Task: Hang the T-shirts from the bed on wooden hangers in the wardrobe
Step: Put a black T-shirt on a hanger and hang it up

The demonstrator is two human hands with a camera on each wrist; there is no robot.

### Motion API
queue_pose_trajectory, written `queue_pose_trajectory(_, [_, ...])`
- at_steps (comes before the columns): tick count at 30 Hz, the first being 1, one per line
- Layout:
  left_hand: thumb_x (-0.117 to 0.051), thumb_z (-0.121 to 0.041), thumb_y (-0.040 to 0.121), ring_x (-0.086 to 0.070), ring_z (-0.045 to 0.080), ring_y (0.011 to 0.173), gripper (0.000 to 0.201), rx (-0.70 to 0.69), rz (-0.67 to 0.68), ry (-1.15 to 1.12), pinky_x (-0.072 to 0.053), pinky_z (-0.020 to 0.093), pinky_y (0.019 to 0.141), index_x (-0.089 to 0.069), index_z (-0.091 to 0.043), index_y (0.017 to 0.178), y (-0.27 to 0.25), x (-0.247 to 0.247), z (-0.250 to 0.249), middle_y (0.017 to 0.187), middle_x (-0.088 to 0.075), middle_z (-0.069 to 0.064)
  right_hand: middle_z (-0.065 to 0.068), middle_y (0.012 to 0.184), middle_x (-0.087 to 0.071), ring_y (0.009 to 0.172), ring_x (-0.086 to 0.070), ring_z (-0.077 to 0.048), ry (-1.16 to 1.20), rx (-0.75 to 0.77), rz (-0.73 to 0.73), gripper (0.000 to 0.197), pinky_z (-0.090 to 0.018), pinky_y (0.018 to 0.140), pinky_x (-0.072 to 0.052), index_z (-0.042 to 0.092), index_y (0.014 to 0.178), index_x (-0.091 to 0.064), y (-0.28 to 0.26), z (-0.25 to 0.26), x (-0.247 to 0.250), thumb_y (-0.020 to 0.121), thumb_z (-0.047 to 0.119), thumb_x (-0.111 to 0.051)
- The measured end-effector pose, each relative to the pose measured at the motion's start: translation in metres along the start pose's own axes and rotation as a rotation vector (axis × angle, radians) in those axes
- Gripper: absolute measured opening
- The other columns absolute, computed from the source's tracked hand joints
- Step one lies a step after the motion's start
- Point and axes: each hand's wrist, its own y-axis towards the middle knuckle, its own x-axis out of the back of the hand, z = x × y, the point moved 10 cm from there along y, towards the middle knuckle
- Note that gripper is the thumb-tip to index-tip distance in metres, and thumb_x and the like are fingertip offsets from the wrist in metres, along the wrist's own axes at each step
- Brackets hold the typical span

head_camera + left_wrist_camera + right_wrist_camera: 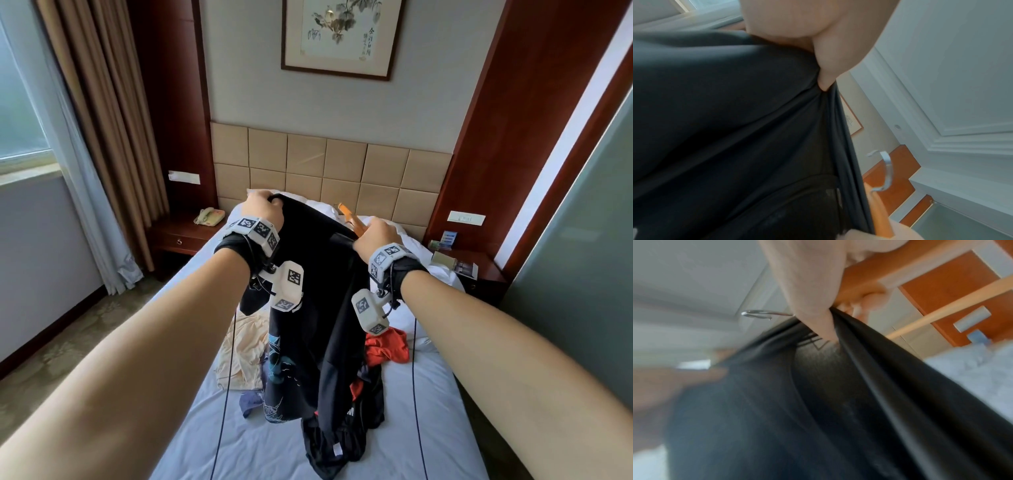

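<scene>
**Head view: black shirt stretched between both hands, hanger at the right**

Head view has the black T-shirt [318,308] held up over the bed [428,445], its top edge running from the left hand [265,210] across to the right hand [375,236] and its body hanging straight down below both sets of fingers. The left hand's fingers are curled over the upper fabric edge, gripping it. The right hand's fingers are closed on the other end of that edge and also on the wooden hanger [349,217], whose arm sticks out beyond the knuckles toward the headboard; the left wrist view shows its metal hook [887,172] just past the cloth. So the hanger lies on the right-hand side, nearly along the shirt's stretched edge, and that hand is the nearer one to feed it in. More T-shirts [387,346] lie heaped on the bed beneath.
</scene>
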Motion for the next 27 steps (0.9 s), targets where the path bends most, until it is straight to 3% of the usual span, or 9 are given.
queue_pose_trajectory(3, [-0.049, -0.030, 0.091, -0.064, 0.031, 0.079, 0.022, 0.012, 0.040, 0.023, -0.053, 0.034, 0.073, -0.062, -0.018, 0.078, -0.004, -0.007, -0.001, 0.084, -0.068, 0.011, -0.002, 0.070, -0.058, 0.066, -0.056, -0.024, 0.231, -0.074, 0.103, 0.018, -0.027, 0.058, -0.041, 0.009, 0.090, -0.065, -0.002, -0.004, -0.010, 0.076, 0.019, -0.070])
queue_pose_trajectory(6, [-0.052, -0.022, 0.093, -0.060, 0.029, 0.081, 0.020, 0.042, 0.129, 0.030, -0.044, 0.030, 0.071, -0.067, -0.012, 0.100, -0.004, -0.021, 0.001, 0.084, -0.064, 0.007, -0.003, 0.077, -0.063, 0.075, -0.061, -0.025, 0.399, -0.087, 0.147, 0.017, -0.031, 0.071, -0.051, 0.012, 0.087, -0.066, -0.003, 0.002, -0.016, 0.075, 0.020, -0.074])
queue_pose_trajectory(9, [-0.060, -0.027, 0.087, -0.060, 0.024, 0.083, 0.014, -0.016, 0.207, 0.078, -0.045, 0.027, 0.072, -0.061, -0.018, 0.098, -0.007, -0.034, -0.005, 0.078, -0.057, -0.002, -0.008, 0.088, -0.071, 0.080, -0.065, -0.025, 0.439, -0.070, 0.159, 0.029, -0.031, 0.072, -0.051, 0.010, 0.100, -0.071, -0.001, 0.010, -0.017, 0.076, 0.026, -0.075])
queue_pose_trajectory(12, [-0.070, -0.022, 0.082, -0.057, 0.012, 0.073, 0.025, -0.141, 0.300, -0.042, -0.043, 0.011, 0.057, -0.060, -0.020, 0.105, -0.017, -0.050, -0.026, 0.086, -0.059, -0.003, -0.007, 0.087, -0.070, 0.081, -0.066, -0.026, 0.432, -0.065, 0.164, 0.034, -0.031, 0.072, -0.050, 0.010, 0.099, -0.071, 0.002, 0.014, -0.016, 0.078, 0.037, -0.074])
queue_pose_trajectory(15, [-0.076, -0.017, 0.079, -0.058, 0.018, 0.071, 0.029, -0.220, 0.479, -0.102, -0.054, 0.027, 0.063, -0.061, -0.013, 0.103, -0.035, -0.074, -0.042, 0.081, -0.059, 0.000, -0.002, 0.074, -0.064, 0.068, -0.061, -0.023, 0.400, -0.075, 0.161, 0.046, -0.029, 0.060, -0.042, 0.013, 0.084, -0.069, 0.000, 0.020, -0.011, 0.081, 0.059, -0.066])
queue_pose_trajectory(19, [-0.078, -0.019, 0.072, -0.047, 0.015, 0.064, 0.032, -0.335, 0.267, -0.029, -0.044, 0.031, 0.061, -0.056, -0.009, 0.093, -0.032, -0.066, -0.053, 0.074, -0.051, -0.004, -0.001, 0.069, -0.059, 0.061, -0.056, -0.021, 0.336, -0.094, 0.185, 0.041, -0.028, 0.051, -0.035, 0.012, 0.083, -0.064, -0.003, 0.022, -0.008, 0.083, 0.053, -0.064])
queue_pose_trajectory(21, [-0.077, -0.017, 0.074, -0.048, 0.013, 0.059, 0.023, -0.357, 0.325, 0.006, -0.041, 0.028, 0.058, -0.057, -0.010, 0.082, -0.037, -0.072, -0.057, 0.068, -0.054, -0.002, 0.000, 0.067, -0.057, 0.057, -0.053, -0.018, 0.326, -0.103, 0.171, 0.041, -0.028, 0.049, -0.032, 0.010, 0.086, -0.064, -0.002, 0.020, -0.005, 0.083, 0.050, -0.066])
queue_pose_trajectory(24, [-0.075, -0.016, 0.079, -0.066, 0.019, 0.055, 0.014, -0.306, 0.564, 0.107, -0.056, 0.029, 0.058, -0.063, -0.010, 0.078, -0.053, -0.093, -0.052, 0.066, -0.069, 0.009, -0.003, 0.074, -0.062, 0.062, -0.057, -0.018, 0.340, -0.116, 0.154, 0.044, -0.027, 0.050, -0.036, 0.007, 0.093, -0.066, 0.000, 0.018, -0.003, 0.082, 0.050, -0.067])
queue_pose_trajectory(27, [-0.065, -0.008, 0.083, -0.072, 0.030, 0.068, 0.005, -0.321, 0.494, 0.158, -0.061, 0.036, 0.068, -0.066, -0.005, 0.079, -0.051, -0.092, -0.054, 0.076, -0.073, 0.018, -0.006, 0.085, -0.067, 0.076, -0.063, -0.023, 0.372, -0.097, 0.181, 0.038, -0.028, 0.063, -0.044, 0.007, 0.097, -0.068, -0.001, 0.024, -0.004, 0.077, 0.040, -0.073])
